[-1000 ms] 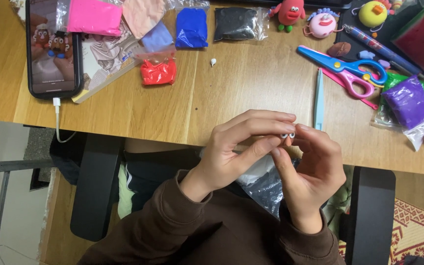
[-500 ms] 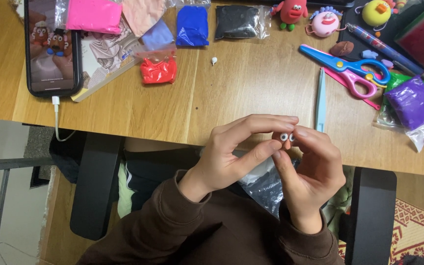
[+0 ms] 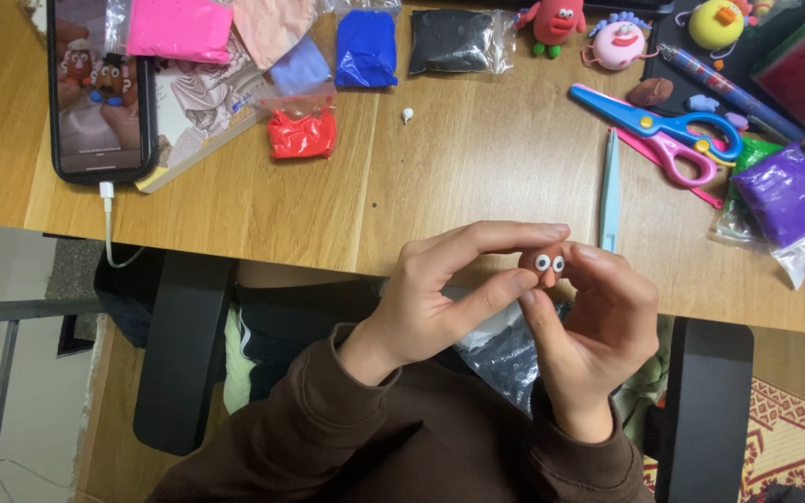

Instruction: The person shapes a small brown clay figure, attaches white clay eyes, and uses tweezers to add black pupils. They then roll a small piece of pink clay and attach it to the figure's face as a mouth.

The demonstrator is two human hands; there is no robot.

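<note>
Clay head (image 3: 544, 265) pinched by both hands; scissors (image 3: 668, 130), modelling tool (image 3: 609, 191) beyond.

Along the far edge of the wooden desk (image 3: 477, 168) a row of clay packets lines up: pink (image 3: 179, 28), peach (image 3: 272, 26), pale lilac (image 3: 298, 67), blue (image 3: 365, 47) and black (image 3: 458, 39). A red packet (image 3: 302, 135) lies nearer the middle, with a tiny white clay bit (image 3: 407, 115) just beside it. A phone (image 3: 102, 88) sits at the far left corner, its white cable (image 3: 109, 228) dropping over the near edge. Toward the right, blue-and-pink scissors (image 3: 673, 135) lie next to a pale blue sculpting tool (image 3: 610, 191). A purple packet (image 3: 780, 194) rests at the right edge. Small clay figures, red (image 3: 556, 20), pink (image 3: 619, 42) and yellow (image 3: 715, 23), stand at the far right.
</note>
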